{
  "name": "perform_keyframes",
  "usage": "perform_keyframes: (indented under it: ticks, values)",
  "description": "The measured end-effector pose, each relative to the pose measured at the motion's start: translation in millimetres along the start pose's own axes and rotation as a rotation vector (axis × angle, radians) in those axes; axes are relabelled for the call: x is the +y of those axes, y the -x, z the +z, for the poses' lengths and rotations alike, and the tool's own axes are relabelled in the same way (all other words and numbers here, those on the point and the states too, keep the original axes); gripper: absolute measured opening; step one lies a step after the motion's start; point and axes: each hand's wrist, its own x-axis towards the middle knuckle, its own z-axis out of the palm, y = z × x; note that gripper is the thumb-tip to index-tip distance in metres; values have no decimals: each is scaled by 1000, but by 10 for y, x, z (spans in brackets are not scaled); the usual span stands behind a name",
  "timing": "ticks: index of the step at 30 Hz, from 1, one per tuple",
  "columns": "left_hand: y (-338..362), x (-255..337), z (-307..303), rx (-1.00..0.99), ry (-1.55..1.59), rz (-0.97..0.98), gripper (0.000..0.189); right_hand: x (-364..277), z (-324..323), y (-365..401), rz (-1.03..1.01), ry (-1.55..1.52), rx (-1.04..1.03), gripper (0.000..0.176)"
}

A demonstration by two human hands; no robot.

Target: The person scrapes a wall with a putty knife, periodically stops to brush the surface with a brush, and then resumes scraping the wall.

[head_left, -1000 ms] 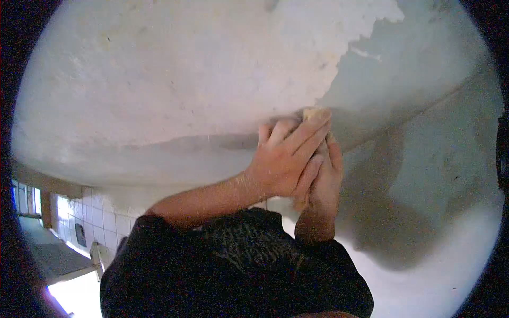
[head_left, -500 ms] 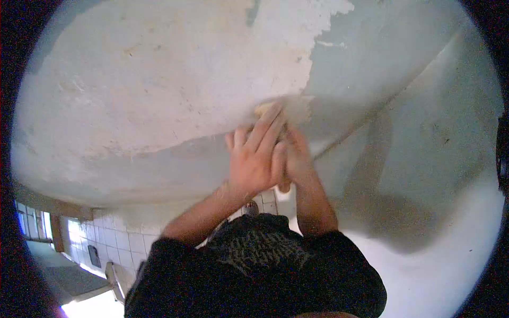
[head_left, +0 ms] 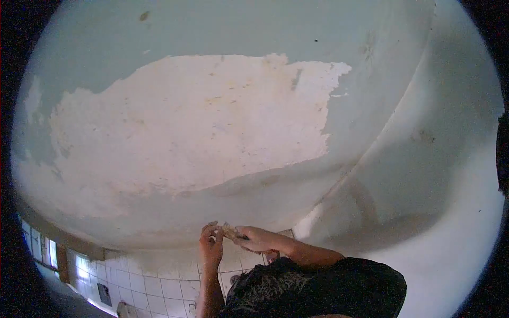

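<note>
Low in front of my chest, my left hand (head_left: 211, 243) is raised with its fingers curled in, fingertips right at a pale, crumbly-looking piece (head_left: 229, 231). My right hand (head_left: 255, 238) comes in from the right, closed around a hand tool that looks like a scraper. Most of the tool is hidden by the fingers, and the pale piece sits at its end, between both hands. Beyond them rises a wall (head_left: 254, 209) with greenish-grey paint. A large bare whitish patch (head_left: 191, 122) with ragged edges spreads across it.
A corner line (head_left: 392, 119) runs down the right, where another wall (head_left: 450, 169) carries my shadow. White square tiles (head_left: 154, 286) lie below at the left. Window panes (head_left: 33, 241) show at the far left edge, and a dark rectangular object (head_left: 104, 294) is near the tiles.
Both hands have come down off the wall, away from the lower edge of the bare patch. They were stacked over the tool; now they are side by side near my chest. My view has tilted up.
</note>
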Motion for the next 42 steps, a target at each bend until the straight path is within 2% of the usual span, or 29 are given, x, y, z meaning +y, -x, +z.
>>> perform_keyframes:
  ticks: [4, 6, 7, 8, 10, 12, 13, 14, 16, 17, 18, 19, 21, 25, 26, 27, 28, 29, 31, 33, 36, 37, 39, 41, 42]
  values:
    - [-19, -506, -299, -53, 148, 109, 16, 61, 221, 6, -53, 16, -45, 25]
    - [-95, -704, -435, -33, 228, 78, 20, 151, 223, 52, 87, -50, -75, 26]
    - [-10, -471, -500, 17, 199, 1, 23, 229, 216, 66, 85, -60, -57, 26]
    - [45, -393, -546, -4, 188, 11, 23, 321, 212, 60, 40, -60, 3, 26]
    - [97, -324, -654, -90, 175, -175, 26, 360, 211, 96, -7, -75, 85, 27]
    - [104, -450, -694, -80, 49, -156, 27, 381, 111, 161, -257, 132, 294, 24]
    - [108, -555, -719, -48, -59, -141, 29, 273, 34, 224, -257, 122, 310, 24]
    - [94, -759, -736, -56, -70, -135, 29, 100, -83, 308, -220, 69, 323, 23]
    - [26, -1129, -810, 85, -195, 176, 29, -171, -318, 452, -182, 14, 342, 22]
    - [57, -1088, -872, 85, -200, 179, 29, -242, -428, 520, -152, -151, 289, 21]
    - [129, -1012, -949, 16, -235, 86, 30, -264, -464, 561, -127, -311, 231, 21]
    - [187, -952, -1018, -51, -266, -10, 31, -181, -481, 513, -134, -307, 228, 21]
    - [294, -952, -1174, -58, -323, -4, 31, 26, -549, 349, -146, -172, 741, 20]
    - [439, -1405, -1470, -27, -370, 26, 29, -8, -511, 339, -206, -309, 592, 23]
    - [474, -1495, -1529, -15, -368, 34, 29, 11, -476, 290, -190, -267, 711, 24]
    - [539, -1464, -1565, -5, -351, -59, 28, -12, -474, 271, -168, -228, 830, 25]
    - [569, -1434, -1586, 1, -333, -150, 27, -48, -487, 259, -174, -225, 832, 25]
    - [621, -1397, -1600, 2, -334, -148, 27, -86, -474, 265, -181, -216, 876, 25]
    - [743, -980, -1585, 22, -301, -259, 27, -163, -451, 292, -194, -209, 918, 25]
    - [692, -1225, -1604, 14, -365, -183, 28, -152, -390, 310, -93, -144, 839, 24]
    - [565, -1579, -1504, -11, -388, -41, 28, -27, -282, 332, -20, -245, 861, 25]
    - [552, -1553, -1491, -14, -344, 35, 28, 38, -257, 344, -15, -265, 865, 25]
    - [493, -1317, -1360, -72, -407, -20, 28, 189, -205, 387, -90, -272, 866, 25]
    - [411, -1097, -1196, -134, -460, -87, 29, 206, -188, 485, -13, -343, 861, 25]
    - [355, -1071, -1096, -183, -475, -38, 29, 225, -211, 539, 49, -389, 853, 24]
